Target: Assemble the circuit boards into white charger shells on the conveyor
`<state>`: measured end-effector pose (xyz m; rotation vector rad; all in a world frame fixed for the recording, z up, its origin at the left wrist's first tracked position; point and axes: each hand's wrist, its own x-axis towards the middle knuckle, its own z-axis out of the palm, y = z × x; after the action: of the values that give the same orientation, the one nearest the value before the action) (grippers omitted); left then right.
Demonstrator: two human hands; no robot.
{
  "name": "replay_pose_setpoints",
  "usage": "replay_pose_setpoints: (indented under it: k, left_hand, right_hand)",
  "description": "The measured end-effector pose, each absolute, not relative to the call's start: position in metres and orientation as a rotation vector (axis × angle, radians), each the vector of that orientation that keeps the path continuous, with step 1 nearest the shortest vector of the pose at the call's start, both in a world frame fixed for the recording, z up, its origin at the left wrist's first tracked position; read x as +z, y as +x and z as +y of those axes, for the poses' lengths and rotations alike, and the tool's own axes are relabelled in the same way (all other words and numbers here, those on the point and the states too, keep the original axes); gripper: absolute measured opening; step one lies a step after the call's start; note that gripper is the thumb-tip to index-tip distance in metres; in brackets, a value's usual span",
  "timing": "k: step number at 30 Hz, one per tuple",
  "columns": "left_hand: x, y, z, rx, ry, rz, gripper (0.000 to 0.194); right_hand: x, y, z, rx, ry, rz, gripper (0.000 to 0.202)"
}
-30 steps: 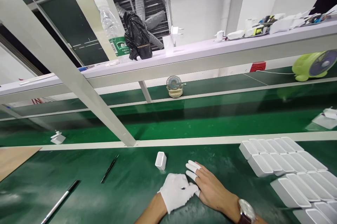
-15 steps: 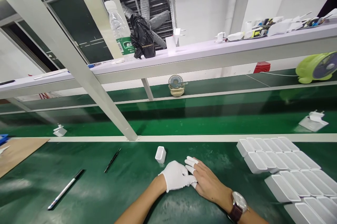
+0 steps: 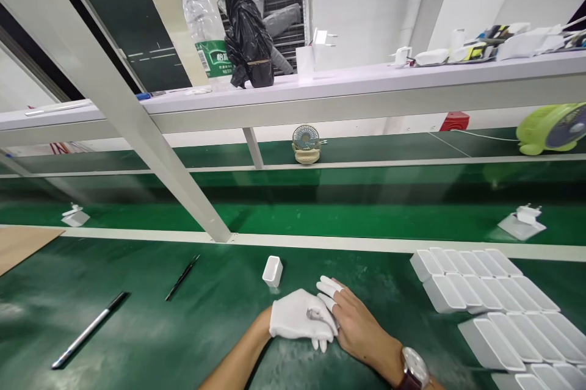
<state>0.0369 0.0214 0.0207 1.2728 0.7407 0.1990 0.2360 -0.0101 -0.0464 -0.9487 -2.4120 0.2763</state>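
My left hand (image 3: 300, 317), in a white glove, bends its fingers against the thumb side of my right hand. What lies between those fingers, if anything, is hidden. My right hand (image 3: 359, 323) rests with fingers stretched out, white finger cots on some fingertips and a watch (image 3: 414, 365) at the wrist. Its thumb is out of sight behind the glove. Just beyond the hands, a small white open box (image 3: 273, 271) stands on the green table (image 3: 206, 317).
Rows of white open boxes (image 3: 485, 292) stand at the right. A silver pen (image 3: 90, 330) and a thin black pen (image 3: 182, 278) lie at the left. Behind the table edge, a green belt (image 3: 284, 219) carries white chargers (image 3: 524, 219). A slanted post (image 3: 155, 152) rises at the left.
My left hand has turned and its fingers now curl down beside the right hand; the right thumb has gone out of sight. The chargers on the belt have shifted left. The view has moved slightly.
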Motion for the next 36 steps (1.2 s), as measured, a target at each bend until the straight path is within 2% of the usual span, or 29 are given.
replay_pose_setpoints:
  k: [4,9,15,23,36]
  left_hand:
    - [0.017,0.029,0.029,0.305,1.118,0.604,0.044]
    - [0.008,0.023,0.033,0.288,1.028,0.502,0.045]
    - [-0.002,0.019,0.032,0.280,1.015,0.488,0.047]
    - [0.000,0.019,0.033,0.302,1.077,0.505,0.050]
    - [0.000,0.019,0.034,0.356,1.080,0.439,0.053]
  right_hand:
    - [-0.057,0.235,-0.010,0.263,-0.974,-2.406,0.029]
    - [-0.063,0.237,-0.010,0.240,-0.978,-2.474,0.021]
    - [-0.060,0.245,-0.006,0.369,-0.946,-2.558,0.027]
    - [-0.075,0.240,-0.011,0.264,-0.999,-2.471,0.029]
    - [-0.042,0.232,-0.010,0.291,-1.092,-2.512,0.050]
